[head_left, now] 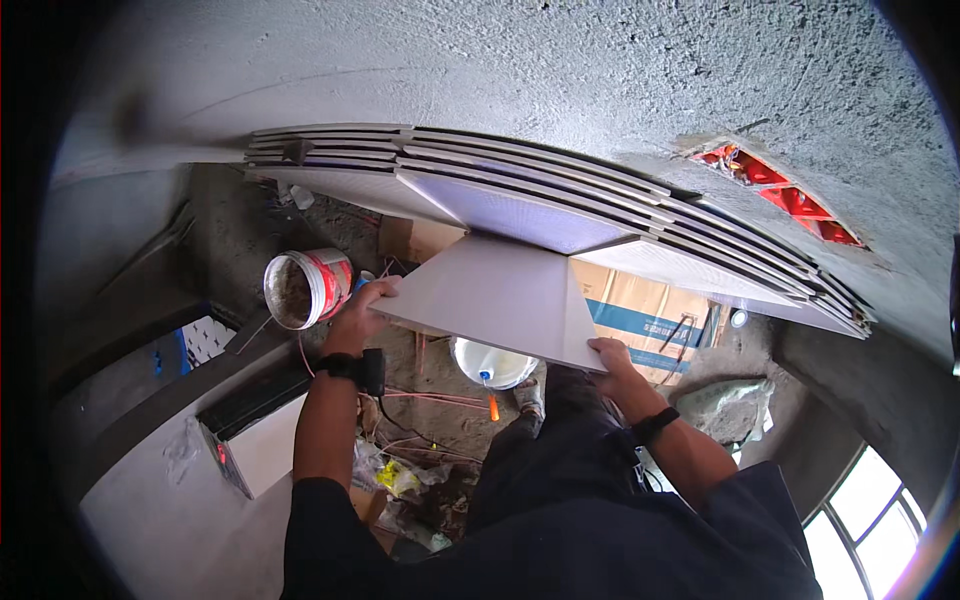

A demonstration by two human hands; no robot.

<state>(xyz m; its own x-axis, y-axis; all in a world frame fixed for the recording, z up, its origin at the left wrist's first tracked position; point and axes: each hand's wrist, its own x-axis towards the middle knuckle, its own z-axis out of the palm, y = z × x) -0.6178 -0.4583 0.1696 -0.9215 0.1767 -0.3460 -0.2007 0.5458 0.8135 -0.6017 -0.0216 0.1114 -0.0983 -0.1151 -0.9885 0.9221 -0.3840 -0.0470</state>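
Between my hands is a large pale ceramic tile (490, 290), tilted, with its far edge up against the leaning tiles. My left hand (368, 303) is closed on its left near corner. At the right near corner, my right hand (614, 362) grips the edge. Several layers of tiles (540, 205) lean against the rough grey wall just beyond. Below the held tile is a white bucket (520, 374), partly hidden by it, with an orange-handled tool (493, 406) beside its near side.
A red-and-white bucket (332, 282) stands at the left. Cardboard (640, 312) with a blue band lies behind the held tile's right side. To the right sits a pale sack (725, 408). Red electrical boxes (785, 195) are set into the wall. Cables and plastic litter the floor.
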